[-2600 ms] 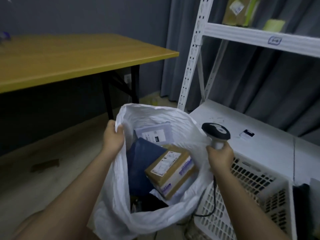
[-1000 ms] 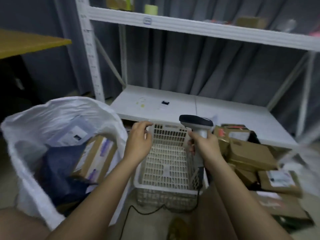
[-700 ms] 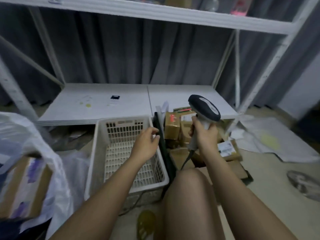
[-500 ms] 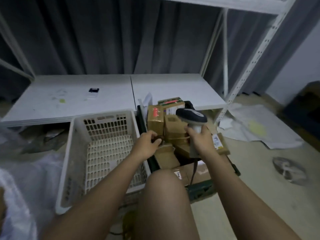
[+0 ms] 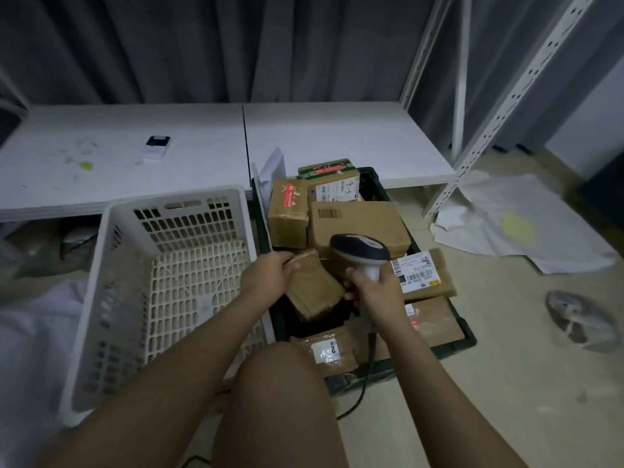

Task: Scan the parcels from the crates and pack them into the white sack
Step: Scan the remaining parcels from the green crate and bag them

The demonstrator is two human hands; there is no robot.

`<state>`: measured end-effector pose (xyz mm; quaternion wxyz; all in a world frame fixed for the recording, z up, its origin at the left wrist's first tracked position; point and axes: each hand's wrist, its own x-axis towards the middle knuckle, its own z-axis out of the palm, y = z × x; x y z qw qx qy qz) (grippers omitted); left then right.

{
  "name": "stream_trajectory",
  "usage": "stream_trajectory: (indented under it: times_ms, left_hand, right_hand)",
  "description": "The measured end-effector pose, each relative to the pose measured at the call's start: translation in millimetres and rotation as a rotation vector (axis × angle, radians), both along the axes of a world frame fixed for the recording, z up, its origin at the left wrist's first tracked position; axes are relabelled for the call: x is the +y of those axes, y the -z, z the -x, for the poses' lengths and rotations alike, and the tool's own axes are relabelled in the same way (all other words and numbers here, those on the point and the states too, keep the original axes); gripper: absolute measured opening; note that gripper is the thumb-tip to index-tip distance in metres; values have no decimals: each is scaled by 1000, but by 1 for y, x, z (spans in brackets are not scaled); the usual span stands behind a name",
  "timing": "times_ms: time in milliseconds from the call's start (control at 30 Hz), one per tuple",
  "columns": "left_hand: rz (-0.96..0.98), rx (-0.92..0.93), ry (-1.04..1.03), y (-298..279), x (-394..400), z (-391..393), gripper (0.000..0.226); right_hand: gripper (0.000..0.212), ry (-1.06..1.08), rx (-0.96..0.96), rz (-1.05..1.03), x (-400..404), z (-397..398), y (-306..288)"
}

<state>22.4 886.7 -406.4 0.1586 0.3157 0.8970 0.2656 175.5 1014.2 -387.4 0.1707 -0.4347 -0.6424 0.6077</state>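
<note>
Left hand (image 5: pixel 266 276) grips a small brown box (image 5: pixel 312 292) by its upper end, fingers curled round it, tilted and partly raised over the dark crate (image 5: pixel 467 336) at frame centre. Right hand (image 5: pixel 373 293) is wrapped round the handle of the scanner (image 5: pixel 359 249), head pointing up-frame over the pile. Dark crate is packed with cardboard parcels, several with labels showing; one labelled box (image 5: pixel 422 276) sits just right of the scanner. White basket (image 5: pixel 111 265) left of centre looks empty. White sack (image 5: pixel 30 332) shows only at the lower left edge.

Risks, as I judge them: no label visible on the held box, so it may need turning before the scan takes. One-end grip could slip. The scanner cable (image 5: pixel 366 376) hangs down past the crate rim and may snag. The sack is almost out of frame, so a blind drop could miss.
</note>
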Motion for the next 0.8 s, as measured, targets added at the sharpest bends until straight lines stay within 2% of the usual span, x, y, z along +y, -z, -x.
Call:
stream_trajectory:
  times_ms: [133, 267, 400, 467, 567, 600, 700, 800]
  left_hand:
    - [-184, -45, -129, -45, -24, 1, 31]
    - [-334, 8, -270, -102, -56, -3, 33]
    - [-412, 124, -400, -158, -99, -10, 37]
    - [-427, 143, -469, -184, -124, -13, 37]
    - [-409, 148, -549, -214, -169, -12, 32]
    - [-415, 137, -578, -222, -186, -10, 31]
    - [-487, 82, -636, -238, -241, -2, 37]
    - [-657, -48, -593, -250, -296, -1, 47]
  right_hand:
    - [10, 86, 14, -162, 2, -7, -27]
    - [19, -8, 90, -227, -20, -11, -75]
    - [25, -109, 289, -247, -66, -6, -128]
    - [35, -192, 382, -212, -94, 3, -147]
    - [62, -315, 456, -203, -140, 26, -170]
    - [65, -356, 478, -192, -156, 36, -176]
    - [55, -436, 504, -188, -203, 67, -186]
    - [50, -457, 525, -116, -248, 103, -193]
